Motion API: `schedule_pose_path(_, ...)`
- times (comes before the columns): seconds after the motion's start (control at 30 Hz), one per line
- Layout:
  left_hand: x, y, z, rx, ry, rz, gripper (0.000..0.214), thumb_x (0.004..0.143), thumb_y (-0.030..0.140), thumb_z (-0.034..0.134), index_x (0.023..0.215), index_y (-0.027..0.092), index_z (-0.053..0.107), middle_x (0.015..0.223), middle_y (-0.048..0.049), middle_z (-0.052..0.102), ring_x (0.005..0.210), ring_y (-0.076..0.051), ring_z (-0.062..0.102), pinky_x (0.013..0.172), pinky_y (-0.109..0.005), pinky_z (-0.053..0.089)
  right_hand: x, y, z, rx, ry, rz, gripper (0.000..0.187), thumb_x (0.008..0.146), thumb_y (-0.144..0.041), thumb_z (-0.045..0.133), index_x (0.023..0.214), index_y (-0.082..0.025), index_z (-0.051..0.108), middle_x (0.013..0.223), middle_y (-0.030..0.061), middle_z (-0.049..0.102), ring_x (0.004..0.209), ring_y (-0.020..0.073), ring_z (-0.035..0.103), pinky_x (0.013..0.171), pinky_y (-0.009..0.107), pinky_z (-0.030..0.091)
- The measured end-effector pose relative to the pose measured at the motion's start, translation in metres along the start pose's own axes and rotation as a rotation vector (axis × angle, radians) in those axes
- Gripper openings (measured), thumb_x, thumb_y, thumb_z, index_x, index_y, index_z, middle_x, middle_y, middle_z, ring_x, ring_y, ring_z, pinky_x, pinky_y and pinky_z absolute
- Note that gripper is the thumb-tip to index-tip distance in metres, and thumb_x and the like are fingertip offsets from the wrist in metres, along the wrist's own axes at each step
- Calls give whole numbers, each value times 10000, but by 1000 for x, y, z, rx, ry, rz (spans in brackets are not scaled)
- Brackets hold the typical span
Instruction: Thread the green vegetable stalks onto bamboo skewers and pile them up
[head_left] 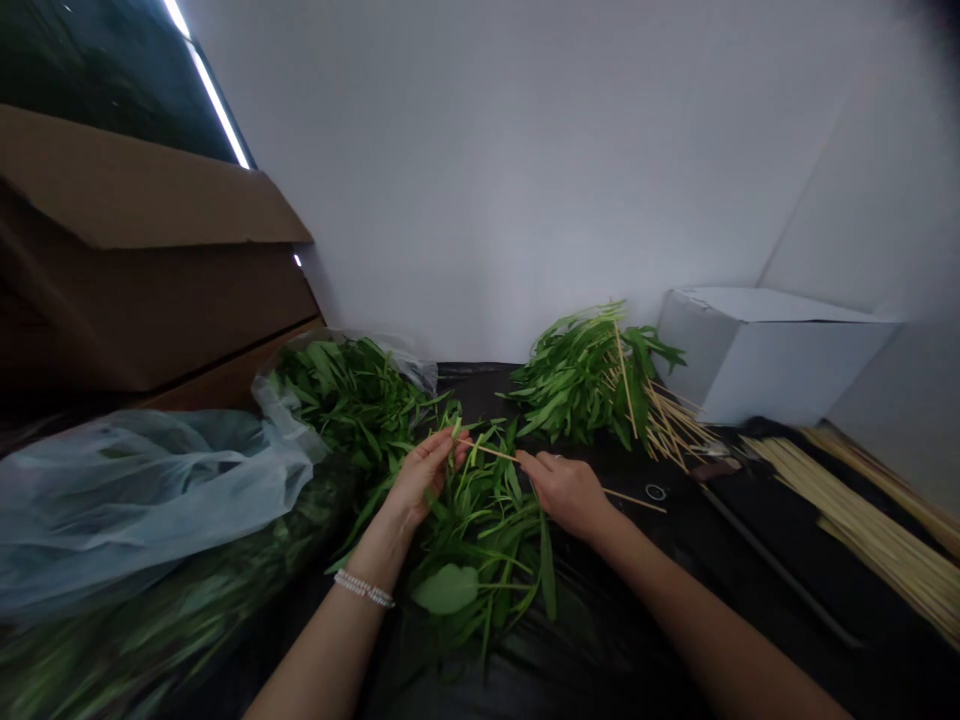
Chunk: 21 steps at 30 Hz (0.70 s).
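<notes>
My left hand (426, 470), with a beaded bracelet at the wrist, pinches the pale end of a green leafy stem (457, 430). Closed round a thin wooden skewer (491, 451) is my right hand (564, 487); the skewer's tip meets the stem at my left fingers, and its other end sticks out past the right hand. Whether the tip has pierced the stem I cannot tell. Below and between both hands lies a loose heap of long-leaved greens (495, 545), one broad pale leaf (448, 589) on it.
At the back, leafy bunches on skewers (592, 375) lean near a white box (780, 350). Loose bare skewers (847, 500) lie at the right. Left are a clear plastic bag (165, 500), more greens (349, 395) and a cardboard box (157, 270). A black sheet (600, 640) covers the surface.
</notes>
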<state>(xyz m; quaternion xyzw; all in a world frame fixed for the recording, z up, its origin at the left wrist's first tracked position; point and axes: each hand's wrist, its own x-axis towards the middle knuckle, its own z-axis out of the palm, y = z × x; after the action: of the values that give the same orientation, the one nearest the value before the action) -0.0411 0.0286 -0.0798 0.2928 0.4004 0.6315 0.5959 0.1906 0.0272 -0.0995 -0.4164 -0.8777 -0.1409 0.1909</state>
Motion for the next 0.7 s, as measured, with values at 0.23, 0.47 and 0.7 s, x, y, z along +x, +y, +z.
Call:
schedule_pose_path(0.23, -1, -1, 2, 8, -9, 1, 230, 739, 94, 726, 966, 118, 713, 961, -92, 749, 805, -134, 704, 733, -194, 561, 0, -1, 3, -5, -7, 4, 379, 924, -174, 426, 1283, -199, 545, 900, 55, 663, 776, 151, 617, 612, 237, 379)
schedule_pose_path(0.47, 2, -5, 0, 46, -20, 54, 277, 661, 148, 796, 929, 121, 731, 925, -82, 756, 791, -131, 701, 750, -201, 549, 0, -3, 1, -14, -24, 9, 377, 928, -175, 421, 1285, -202, 542, 900, 53, 661, 775, 153, 619, 601, 247, 372)
schedule_pose_path(0.7, 4, -13, 1, 85, -6, 101, 435, 541, 259, 870, 932, 135, 724, 901, -77, 760, 777, -153, 703, 773, -252, 542, 0, -5, 2, -19, -43, 18, 398, 906, -159, 442, 1291, -206, 530, 901, 52, 659, 764, 148, 618, 593, 243, 372)
